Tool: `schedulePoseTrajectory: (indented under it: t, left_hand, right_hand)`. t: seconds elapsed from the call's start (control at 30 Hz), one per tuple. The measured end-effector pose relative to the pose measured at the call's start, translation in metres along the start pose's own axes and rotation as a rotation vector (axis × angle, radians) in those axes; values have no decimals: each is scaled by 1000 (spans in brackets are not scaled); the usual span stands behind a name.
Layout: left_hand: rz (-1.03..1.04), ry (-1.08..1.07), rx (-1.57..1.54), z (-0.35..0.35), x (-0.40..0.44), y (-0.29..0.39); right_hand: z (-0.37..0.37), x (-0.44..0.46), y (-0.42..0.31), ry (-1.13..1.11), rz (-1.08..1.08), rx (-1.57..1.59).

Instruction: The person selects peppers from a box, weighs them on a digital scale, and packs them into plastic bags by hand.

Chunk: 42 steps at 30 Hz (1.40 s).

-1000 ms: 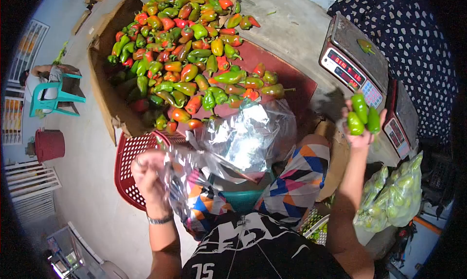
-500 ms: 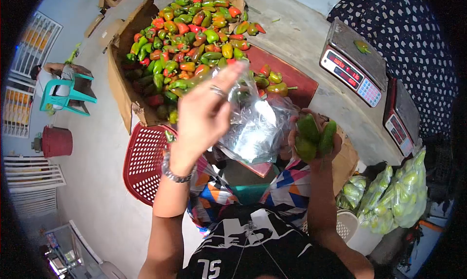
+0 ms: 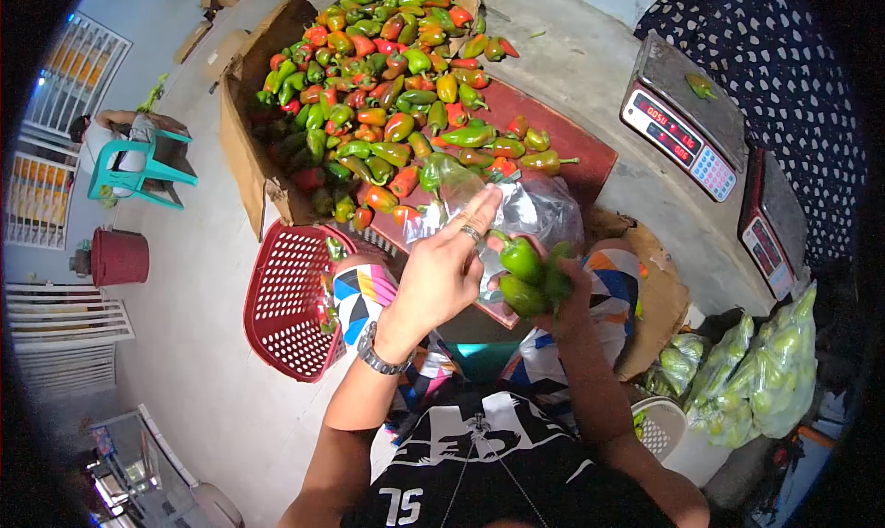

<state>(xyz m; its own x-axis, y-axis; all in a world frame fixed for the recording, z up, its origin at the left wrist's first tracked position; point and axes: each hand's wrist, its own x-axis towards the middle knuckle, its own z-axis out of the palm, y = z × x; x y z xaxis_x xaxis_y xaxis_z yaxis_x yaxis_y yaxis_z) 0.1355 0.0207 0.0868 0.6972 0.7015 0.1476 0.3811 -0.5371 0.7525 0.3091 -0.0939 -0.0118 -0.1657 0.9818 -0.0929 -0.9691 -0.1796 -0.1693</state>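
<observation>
Several green peppers (image 3: 524,275) lie in my right hand (image 3: 570,298), its fingers curled round them. My left hand (image 3: 442,275), with a ring and a metal watch, is close beside them, its fingertips over a clear plastic bag (image 3: 544,213). Whether the left fingers grip the plastic or a pepper is hard to make out. The bag rests on the red board (image 3: 576,150) over my lap. Beyond it, a heap of red, green and mixed peppers (image 3: 373,113) fills an open cardboard box (image 3: 241,150).
A digital scale (image 3: 687,113) with one pepper on it stands at the right, a second scale (image 3: 770,233) beside it. Filled bags of green peppers (image 3: 765,371) sit below. A red basket (image 3: 290,298) is at my left. Farther left, a person (image 3: 120,141) is by a teal chair (image 3: 124,164).
My right hand has come from the scale to the bag with the green peppers. My left hand has moved right from the bag's left edge, crossing over the plastic, towards those peppers.
</observation>
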Motion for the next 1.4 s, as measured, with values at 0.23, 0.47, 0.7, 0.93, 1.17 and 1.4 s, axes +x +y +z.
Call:
schedulePoseTrajectory:
  t: [0.23, 0.47, 0.7, 0.93, 1.17, 1.4]
  left_hand:
    - [119, -81, 76, 14, -5, -15]
    - [91, -184, -25, 20, -13, -6]
    - [36, -179, 0, 23, -15, 4]
    - [14, -153, -47, 20, -18, -6]
    - [-17, -108, 11, 12, -20, -12]
    - [-23, -106, 135, 26, -24, -11]
  right_hand:
    - [5, -5, 0, 12, 188, -51]
    - [10, -20, 3, 181, 139, -412]
    - [28, -21, 9, 204, 77, -596]
    - [26, -9, 19, 414, -35, -391]
    - [18, -16, 16, 515, -182, -568]
    - [55, -40, 16, 559, -336, -922]
